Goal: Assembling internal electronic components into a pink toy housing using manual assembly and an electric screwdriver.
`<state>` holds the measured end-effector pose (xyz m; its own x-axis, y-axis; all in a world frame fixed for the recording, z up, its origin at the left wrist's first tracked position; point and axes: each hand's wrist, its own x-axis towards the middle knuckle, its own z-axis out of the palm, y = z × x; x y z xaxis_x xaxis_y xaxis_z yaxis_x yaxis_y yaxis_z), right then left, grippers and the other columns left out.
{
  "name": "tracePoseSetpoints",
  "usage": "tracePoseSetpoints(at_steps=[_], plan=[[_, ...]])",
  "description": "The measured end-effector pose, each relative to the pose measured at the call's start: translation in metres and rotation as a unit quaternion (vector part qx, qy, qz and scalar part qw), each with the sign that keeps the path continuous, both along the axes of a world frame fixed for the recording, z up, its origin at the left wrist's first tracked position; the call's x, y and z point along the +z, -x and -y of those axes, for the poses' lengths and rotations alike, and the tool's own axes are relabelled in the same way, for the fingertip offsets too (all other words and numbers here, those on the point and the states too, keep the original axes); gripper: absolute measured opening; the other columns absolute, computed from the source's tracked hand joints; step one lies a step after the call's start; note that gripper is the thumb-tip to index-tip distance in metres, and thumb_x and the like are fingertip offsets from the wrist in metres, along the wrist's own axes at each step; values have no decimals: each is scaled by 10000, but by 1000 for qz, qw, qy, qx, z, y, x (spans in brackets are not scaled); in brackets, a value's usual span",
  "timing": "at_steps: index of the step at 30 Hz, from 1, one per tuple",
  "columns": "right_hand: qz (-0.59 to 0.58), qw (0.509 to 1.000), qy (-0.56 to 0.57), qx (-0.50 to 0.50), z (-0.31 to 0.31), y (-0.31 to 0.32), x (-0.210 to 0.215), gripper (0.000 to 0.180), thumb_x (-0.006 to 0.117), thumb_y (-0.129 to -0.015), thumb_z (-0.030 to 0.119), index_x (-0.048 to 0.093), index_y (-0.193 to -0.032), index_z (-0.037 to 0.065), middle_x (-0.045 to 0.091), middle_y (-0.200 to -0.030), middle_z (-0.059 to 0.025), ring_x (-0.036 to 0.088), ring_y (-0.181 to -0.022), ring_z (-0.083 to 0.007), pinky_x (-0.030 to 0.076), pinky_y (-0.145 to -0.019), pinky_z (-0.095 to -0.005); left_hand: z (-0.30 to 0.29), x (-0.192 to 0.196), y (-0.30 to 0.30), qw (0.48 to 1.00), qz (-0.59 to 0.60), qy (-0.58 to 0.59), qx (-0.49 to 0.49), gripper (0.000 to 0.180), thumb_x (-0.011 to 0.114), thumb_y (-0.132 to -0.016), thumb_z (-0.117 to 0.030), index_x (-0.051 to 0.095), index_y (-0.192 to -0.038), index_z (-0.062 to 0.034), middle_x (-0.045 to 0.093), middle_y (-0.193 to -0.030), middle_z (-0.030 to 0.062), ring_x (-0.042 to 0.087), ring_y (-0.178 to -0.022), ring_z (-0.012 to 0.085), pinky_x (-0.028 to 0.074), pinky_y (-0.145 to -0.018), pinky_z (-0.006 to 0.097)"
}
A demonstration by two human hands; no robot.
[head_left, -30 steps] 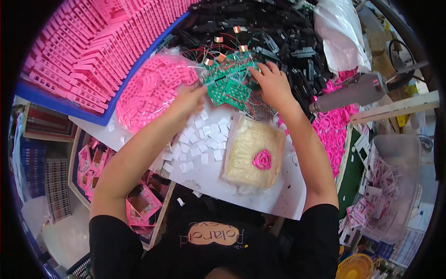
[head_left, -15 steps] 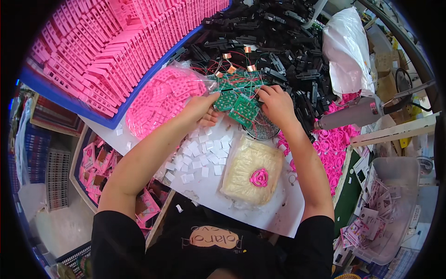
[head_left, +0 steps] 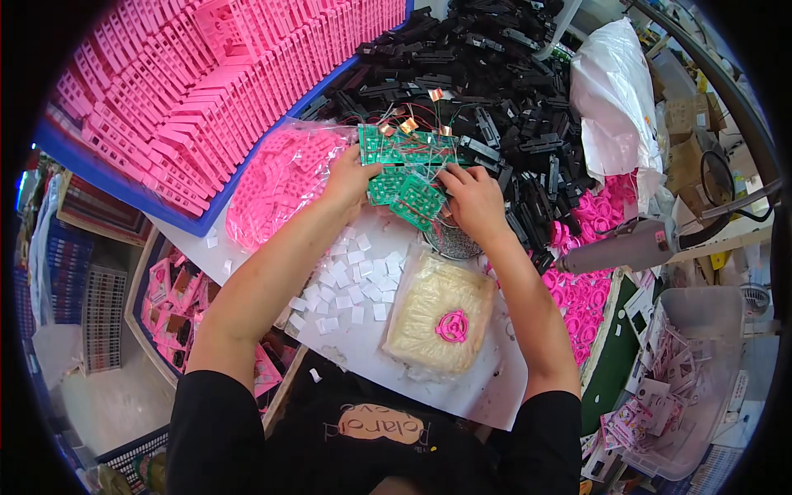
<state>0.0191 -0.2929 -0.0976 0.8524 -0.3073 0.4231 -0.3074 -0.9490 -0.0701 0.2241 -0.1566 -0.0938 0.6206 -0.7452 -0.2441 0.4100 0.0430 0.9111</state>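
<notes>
Left hand (head_left: 350, 176) and right hand (head_left: 478, 202) gripping green circuit boards (head_left: 418, 204) over the cluttered white table (head_left: 487, 396), blue crate (head_left: 124, 188) looming left!

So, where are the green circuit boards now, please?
In the head view, the boards are above centre, between the left hand and right hand, beside the black parts.

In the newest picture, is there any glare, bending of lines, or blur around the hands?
Head view: glints on the clear plastic bag; head view: the dark bar curves near the upper right rim, corners black; head view: left hand, right hand and green circuit boards look fairly clear.
</notes>
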Motion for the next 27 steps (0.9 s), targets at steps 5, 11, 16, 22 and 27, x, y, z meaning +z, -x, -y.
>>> tracePoseSetpoints(at_steps=[5, 11, 16, 22, 27], plan=[[17, 1000, 26, 5, -14, -7, 3, 448, 656, -768, 127, 642, -1214, 158, 628, -1279, -29, 574, -1057, -273, 492, -840, -432, -12, 9, -1, 1000, -1, 3, 21, 363, 573, -873, 109, 543, -1226, 27, 681, -1038, 160, 700, -869, 249, 594, -710, 380], [7, 1000, 18, 24, -14, -26, 1, 382, 643, -792, 173, 659, -1172, 150, 638, -1240, -37, 569, -1058, -253, 469, -822, -429, -21, -4, -10, 998, 47, -6, 39, 245, 564, -890, 99, 621, -1115, 23, 684, -1000, 117, 683, -820, 201, 565, -694, 315], [44, 998, 40, 33, -18, -26, 7, 390, 637, -752, 114, 681, -1139, 129, 674, -1162, -61, 580, -1095, -280, 481, -869, -444, -30, 8, -19, 999, 21, -37, -35, 169, 594, -945, -26, 644, -1105, -6, 686, -985, 90, 670, -803, 163, 550, -695, 281], [105, 983, -101, 110, -8, -22, 24, 412, 620, -717, 76, 676, -1125, 53, 679, -1150, -113, 605, -1061, -339, 498, -907, -441, -23, -9, -31, 998, 35, -51, 6, 196, 621, -979, -179, 665, -1055, -3, 676, -882, 59, 648, -742, 136, 525, -643, 279], [184, 943, -262, -95, 30, -18, 15, 313, 649, -786, 155, 667, -1066, 15, 679, -1104, -186, 619, -984, -375, 483, -902, -441, -18, -26, -46, 991, 103, -59, 54, 248, 606, -997, -246, 650, -957, -5, 639, -793, 33, 597, -662, 106, 491, -580, 281]])
